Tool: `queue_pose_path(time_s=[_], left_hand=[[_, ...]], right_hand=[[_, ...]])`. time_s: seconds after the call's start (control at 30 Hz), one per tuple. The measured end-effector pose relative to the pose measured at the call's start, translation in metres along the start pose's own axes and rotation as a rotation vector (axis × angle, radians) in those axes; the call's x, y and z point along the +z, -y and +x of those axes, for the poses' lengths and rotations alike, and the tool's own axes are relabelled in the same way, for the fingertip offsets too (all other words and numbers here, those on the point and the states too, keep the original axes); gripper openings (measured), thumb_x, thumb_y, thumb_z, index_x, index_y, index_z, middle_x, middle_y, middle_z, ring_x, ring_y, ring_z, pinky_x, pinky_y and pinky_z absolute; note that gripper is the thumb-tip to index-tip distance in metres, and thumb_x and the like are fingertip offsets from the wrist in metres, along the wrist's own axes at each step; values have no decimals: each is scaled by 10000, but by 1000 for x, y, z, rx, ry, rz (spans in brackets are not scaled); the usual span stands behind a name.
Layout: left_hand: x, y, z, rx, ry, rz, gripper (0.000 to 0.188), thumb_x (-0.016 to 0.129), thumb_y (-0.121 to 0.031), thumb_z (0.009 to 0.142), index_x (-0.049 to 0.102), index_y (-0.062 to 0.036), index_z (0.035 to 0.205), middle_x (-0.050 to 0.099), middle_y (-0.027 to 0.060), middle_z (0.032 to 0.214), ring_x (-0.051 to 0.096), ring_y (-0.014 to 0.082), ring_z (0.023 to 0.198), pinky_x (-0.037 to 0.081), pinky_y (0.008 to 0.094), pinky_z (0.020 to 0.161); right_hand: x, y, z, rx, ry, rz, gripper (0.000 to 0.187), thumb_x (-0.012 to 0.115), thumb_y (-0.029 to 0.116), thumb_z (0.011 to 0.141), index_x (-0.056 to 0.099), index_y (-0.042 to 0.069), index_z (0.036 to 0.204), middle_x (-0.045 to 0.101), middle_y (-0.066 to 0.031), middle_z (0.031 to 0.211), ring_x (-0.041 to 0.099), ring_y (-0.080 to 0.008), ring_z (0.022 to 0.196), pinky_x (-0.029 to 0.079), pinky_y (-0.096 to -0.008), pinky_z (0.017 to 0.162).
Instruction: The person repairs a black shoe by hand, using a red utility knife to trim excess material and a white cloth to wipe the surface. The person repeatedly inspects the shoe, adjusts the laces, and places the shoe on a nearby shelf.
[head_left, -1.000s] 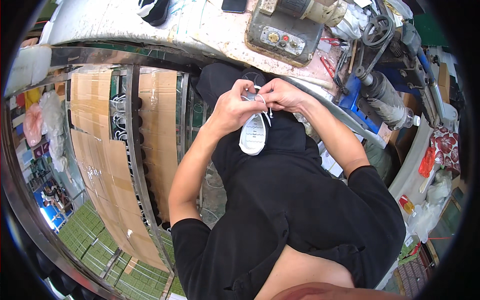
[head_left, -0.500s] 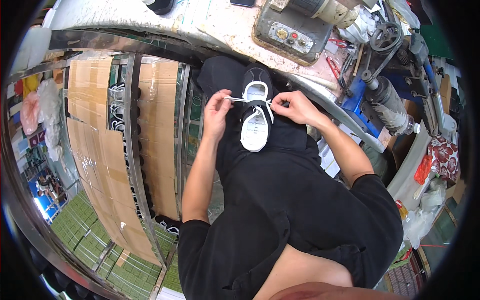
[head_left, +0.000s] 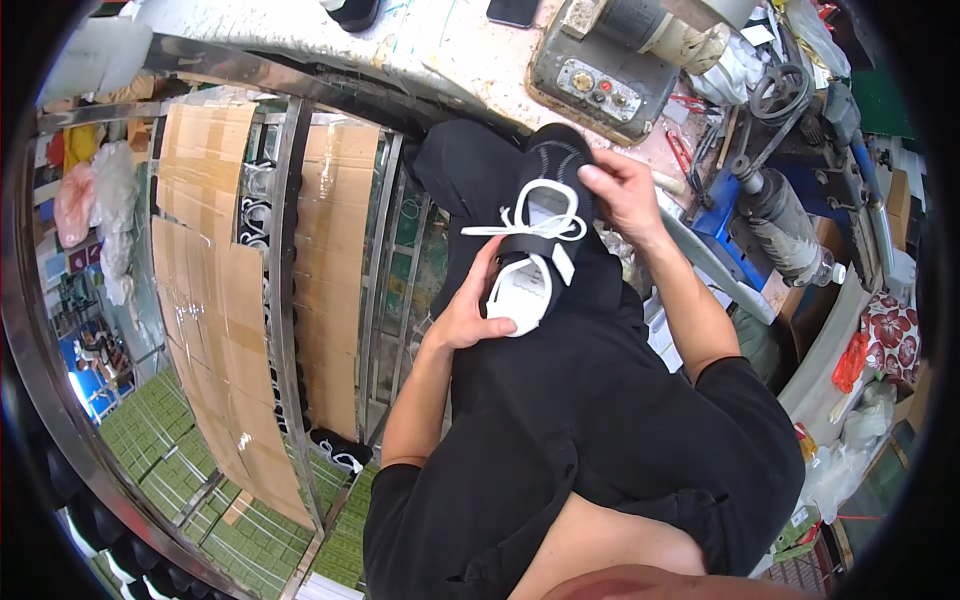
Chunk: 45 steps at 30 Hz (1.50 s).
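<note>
A black shoe (head_left: pixel 553 160) with a white lining and white-edged openings lies tilted over my lap, its toe pointing away from me. White laces form a bow (head_left: pixel 520 224) just above the dark strap across its middle. My left hand (head_left: pixel 468 312) is wrapped round the heel end, the thumb over its white rim. At the toe's right side, my right hand (head_left: pixel 625 195) grips the shoe, with its thumb on top and the other fingers partly hidden. A short white tab (head_left: pixel 563 265) sticks out by the strap.
A worktable (head_left: pixel 440 70) runs across the far side, carrying a machine with a control panel (head_left: pixel 598 90), red-handled tools (head_left: pixel 679 152) and a phone (head_left: pixel 512 11). To the left stands a metal rack (head_left: pixel 290 220) with cardboard sheets (head_left: pixel 215 290) and several shoes. Blue machinery (head_left: pixel 722 225) is on the right.
My hands have left the lace ends, which now form a bow. The left has gone to the heel, the right to the toe. The shoe has turned, its toe swinging right.
</note>
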<state>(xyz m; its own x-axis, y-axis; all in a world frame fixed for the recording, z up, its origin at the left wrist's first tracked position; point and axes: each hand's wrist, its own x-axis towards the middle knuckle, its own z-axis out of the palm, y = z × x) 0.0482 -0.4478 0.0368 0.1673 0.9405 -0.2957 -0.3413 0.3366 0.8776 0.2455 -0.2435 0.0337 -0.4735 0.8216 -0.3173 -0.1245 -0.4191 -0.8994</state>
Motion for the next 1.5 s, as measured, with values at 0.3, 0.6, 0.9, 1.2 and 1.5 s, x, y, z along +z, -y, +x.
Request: queue_pose_path(time_s=[0.3, 0.6, 0.9, 1.2, 1.5], left_hand=[[14, -80, 76, 469, -74, 57, 1189, 894, -569, 666, 231, -79, 1523, 345, 213, 1520, 429, 328, 1368, 349, 466, 1138], [3, -130, 119, 603, -121, 24, 1140, 770, -710, 732, 236, -63, 1504, 395, 224, 1465, 443, 319, 1349, 370, 452, 1126], [9, -127, 108, 408, -102, 25, 1147, 543, -861, 762, 379, 40, 1452, 503, 188, 1432, 498, 266, 1337, 384, 402, 1133], [-3, -116, 78, 399, -159, -94, 942, 237, -767, 957, 361, -20, 1517, 447, 141, 1534, 437, 283, 1412, 320, 461, 1193], [-13, -139, 93, 415, -190, -52, 796, 340, -624, 1031, 287, -22, 1548, 453, 172, 1518, 495, 306, 1366, 398, 467, 1148]], right_hand=[[-18, 88, -15, -395, -339, 275, 237, 688, 185, 953, 674, -18, 1074, 651, 4, 817, 428, -6, 469, 289, -176, 391], [-25, 113, 3, -501, -288, 278, 316, 676, 151, 937, 595, 6, 1206, 646, 16, 892, 428, 11, 541, 301, -153, 436], [-31, 131, -9, -582, -120, 305, 700, 668, 74, 894, 350, -49, 1505, 647, -138, 1248, 662, -141, 1036, 528, -246, 864], [-24, 160, -3, -362, -7, 227, 562, 662, 151, 930, 461, -37, 1421, 642, -16, 770, 402, -29, 416, 266, -184, 390], [-18, 156, 11, -328, -42, 225, 497, 672, 195, 963, 505, -52, 1360, 645, -4, 775, 395, -15, 415, 267, -188, 387]])
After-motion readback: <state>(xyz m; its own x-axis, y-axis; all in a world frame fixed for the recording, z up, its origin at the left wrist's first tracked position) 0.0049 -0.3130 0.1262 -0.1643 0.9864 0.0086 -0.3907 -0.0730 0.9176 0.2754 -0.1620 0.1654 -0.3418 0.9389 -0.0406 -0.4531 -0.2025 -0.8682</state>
